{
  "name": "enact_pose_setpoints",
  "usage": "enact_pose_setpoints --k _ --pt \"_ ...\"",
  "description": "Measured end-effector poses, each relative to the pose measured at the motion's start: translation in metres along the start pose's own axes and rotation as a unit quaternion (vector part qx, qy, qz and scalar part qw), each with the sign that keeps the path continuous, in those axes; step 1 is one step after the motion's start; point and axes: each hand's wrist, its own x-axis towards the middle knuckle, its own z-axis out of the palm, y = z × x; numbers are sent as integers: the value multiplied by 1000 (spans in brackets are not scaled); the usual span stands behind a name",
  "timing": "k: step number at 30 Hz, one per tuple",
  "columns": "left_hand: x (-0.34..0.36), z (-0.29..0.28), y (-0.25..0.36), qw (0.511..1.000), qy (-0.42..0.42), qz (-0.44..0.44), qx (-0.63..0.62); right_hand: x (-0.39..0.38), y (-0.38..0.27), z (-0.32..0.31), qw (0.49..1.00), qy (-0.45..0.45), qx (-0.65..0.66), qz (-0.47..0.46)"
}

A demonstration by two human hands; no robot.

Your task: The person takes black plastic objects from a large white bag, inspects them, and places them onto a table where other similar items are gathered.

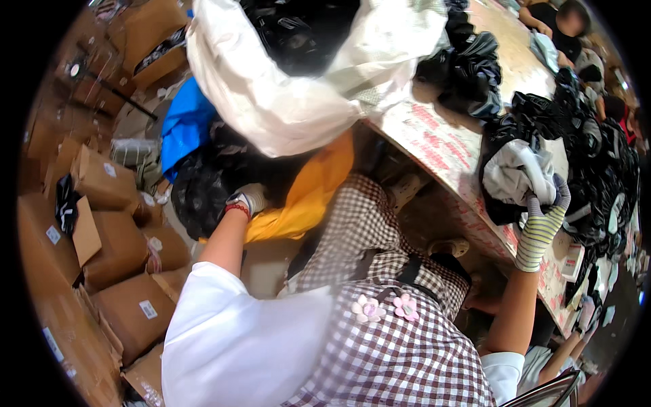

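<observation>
One head-worn fisheye view looks down from close above

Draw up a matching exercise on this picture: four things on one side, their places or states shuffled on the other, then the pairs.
Things
1. Right hand
2. Left hand
3. Cardboard boxes
4. Flower decorations

Places or states
A. Piled along the left side of the picture
B. In a striped glove, at the pale cloth
C. Pinkish, on the brown-and-white checked garment
D. Close to the yellow-orange plastic, with a red bracelet at its wrist

Pairs: 1-B, 2-D, 3-A, 4-C
</observation>
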Motion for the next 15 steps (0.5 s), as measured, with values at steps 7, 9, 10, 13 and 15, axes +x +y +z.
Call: enact_pose_setpoints --k 7,9,10,13,15 --pt "6 41 13 947 284 146 -9 14 -32 2 989 -22 133 66" --pt "7 46 1 902 390 138 -122 17 -6 2 986 -14 124 109" --pt "18 55 -14 857 459 152 -180 16 15 5 988 -7 99 118" --pt "28 56 -21 778 527 73 -334 4 77 10 992 39 -49 107" --pt "-14 24 20 735 484 52 -472 7 36 11 981 10 -103 164"
